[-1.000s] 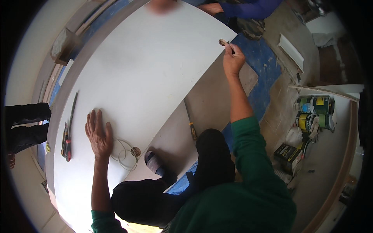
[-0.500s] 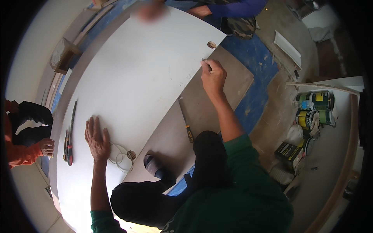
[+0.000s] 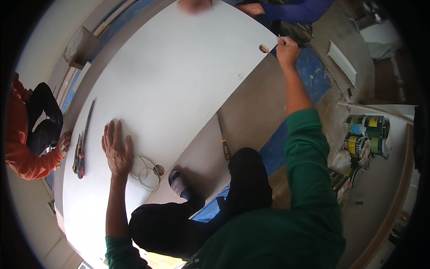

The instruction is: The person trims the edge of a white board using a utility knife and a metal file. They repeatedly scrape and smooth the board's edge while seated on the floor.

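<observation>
"Board (image 3: 148, 85), broad and white, sprawling from eight o'clock right up to one! Left hand (image 3: 118, 152) at nine, palm flat on it, fingers slightly spread, gripping nothing."

"And the right hand (image 3: 287, 51)?"

"Out at one o'clock, by the far corner! Fingertips pinched narrow on a small sliver (image 3: 279, 36), too tiny to name. Touching the corner? Can't tell."

"Which step is this?"

"Looks like close finger work at the edge, one hand bracing. Next move, I'd judge, calls for a firm left palm and a light right pinch."

"Count them, nearest first!"

"One foot (image 3: 178, 181) in view at seven. One coil of cord (image 3: 139, 179) at eight, just beside the left hand, and by it the near hole (image 3: 159, 170), first of two. One yellow-and-black handle (image 3: 225, 149) near the clock's centre, its tool lying off the board. Two tools (image 3: 80, 166), as far as I can make out, on the board at nine."

"Further out?"

"Second hole (image 3: 264, 48) at one, near the right hand. Four cans (image 3: 376, 127) at three. Two other people: orange sleeve (image 3: 36, 163) at nine, purple sleeve (image 3: 295, 11) at one!"
</observation>
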